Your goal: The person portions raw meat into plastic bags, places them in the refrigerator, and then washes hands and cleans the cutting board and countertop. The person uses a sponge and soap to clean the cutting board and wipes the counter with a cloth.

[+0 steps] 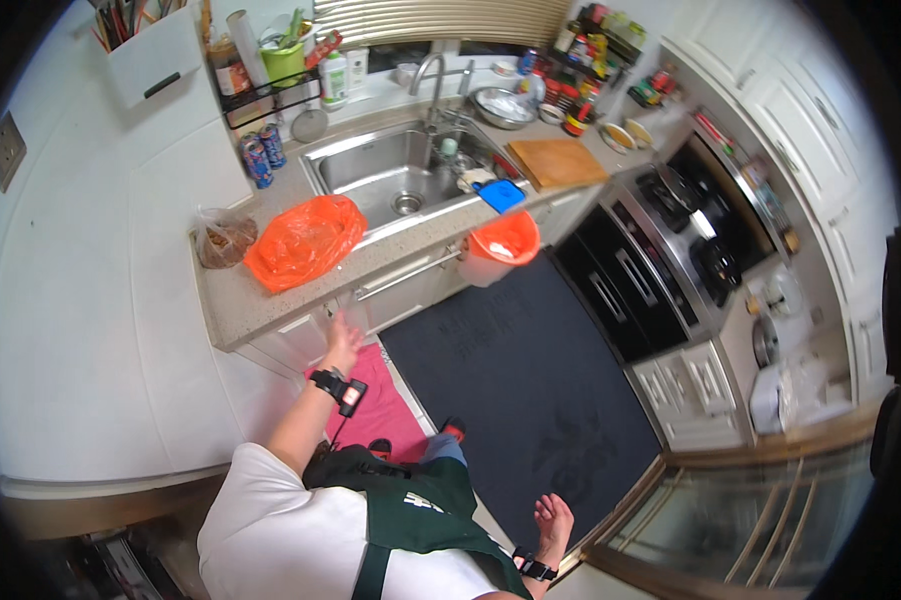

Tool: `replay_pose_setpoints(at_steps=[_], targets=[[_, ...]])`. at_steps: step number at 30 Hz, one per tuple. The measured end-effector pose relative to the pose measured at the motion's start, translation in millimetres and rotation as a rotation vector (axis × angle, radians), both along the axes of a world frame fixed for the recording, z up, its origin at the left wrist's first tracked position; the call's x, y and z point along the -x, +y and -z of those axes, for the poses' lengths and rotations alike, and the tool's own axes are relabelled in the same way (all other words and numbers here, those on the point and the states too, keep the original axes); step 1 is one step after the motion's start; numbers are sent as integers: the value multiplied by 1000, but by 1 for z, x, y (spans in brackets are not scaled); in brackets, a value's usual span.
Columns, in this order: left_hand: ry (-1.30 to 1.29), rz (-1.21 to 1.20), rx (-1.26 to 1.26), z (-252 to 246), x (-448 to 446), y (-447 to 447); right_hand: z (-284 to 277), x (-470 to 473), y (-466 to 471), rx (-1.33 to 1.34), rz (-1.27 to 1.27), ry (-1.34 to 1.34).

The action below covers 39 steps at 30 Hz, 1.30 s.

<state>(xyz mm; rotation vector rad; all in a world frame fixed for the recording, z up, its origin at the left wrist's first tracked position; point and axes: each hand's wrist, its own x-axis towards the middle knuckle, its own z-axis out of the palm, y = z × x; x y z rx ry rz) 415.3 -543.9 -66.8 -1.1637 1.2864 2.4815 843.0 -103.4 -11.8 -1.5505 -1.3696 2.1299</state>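
Observation:
My left hand (342, 343) is empty with its fingers apart, in front of the cabinet doors below the counter edge. Above it on the counter lies an orange plastic bag (305, 244), beside a clear plastic bag (225, 238) with brown contents. My right hand (554, 520) hangs low at my side, above the edge of the dark floor mat (525, 375); its fingers are slightly curled and nothing shows in them. Beyond the orange bag is a stainless steel sink (375, 180). A bin (499, 247) lined with an orange bag hangs at the cabinet front.
A wooden cutting board (557, 163) and a blue cloth or pad (500, 195) lie right of the sink basin. The gas stove (694, 217) stands farther right. A pink mat (375, 401) is underfoot. A glass-paned door (728, 517) stands at lower right.

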Motion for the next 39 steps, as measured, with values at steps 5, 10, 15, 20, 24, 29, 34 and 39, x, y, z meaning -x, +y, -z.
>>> replay_pose_setpoints(at_steps=[5, 10, 15, 20, 24, 29, 34, 39], targets=[[63, -339, 129, 38, 33, -95, -7, 191, 116, -85, -286, 107], [156, -555, 65, 45, 7, -138, -62, 436, 126, -264, -810, 140], [159, -598, 34, 71, -14, -170, -71, 610, 20, -404, -1291, 285], [179, -537, 84, 92, 6, -207, -20, 665, -126, -88, -1524, 300], [69, -531, 226, 90, 59, -216, 28, 730, -219, -126, -1448, 263], [48, -433, 128, 43, 112, -202, 79, 813, -297, -534, -1374, 276], [130, -313, 59, 6, 135, -199, 84, 832, -349, 61, -1476, 53], [234, -297, -92, 17, 135, -218, 81, 837, -369, 428, -1486, 90]])
